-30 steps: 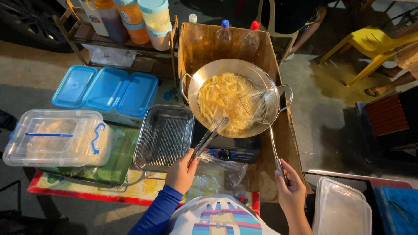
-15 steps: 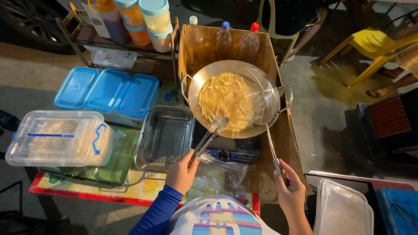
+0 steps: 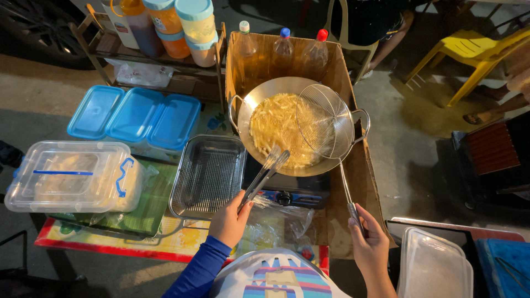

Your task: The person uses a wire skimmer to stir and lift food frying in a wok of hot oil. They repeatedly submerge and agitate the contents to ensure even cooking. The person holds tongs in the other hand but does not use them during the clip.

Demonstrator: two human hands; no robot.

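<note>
Little moved since earlier frame: tongs (image 3: pixel 265 175) tips shifted slightly at wok (image 3: pixel 287 96) near rim. Left hand (image 3: pixel 231 222) squeezes tongs together, pinching nothing, axis up-right toward fries (image 3: pixel 276 127). Right hand (image 3: pixel 369 243) clasps skimmer (image 3: pixel 324 122) handle, basket over fries.

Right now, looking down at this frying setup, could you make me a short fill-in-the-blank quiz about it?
1. The left hand holds metal ____ over the wok.
2. The right hand grips the handle of a round wire ____.
3. The strips frying in the wok are pale ____ in colour.
4. Left of the wok sits an empty metal ____ with a rack.

Missing words: tongs; skimmer; yellow; tray
</note>
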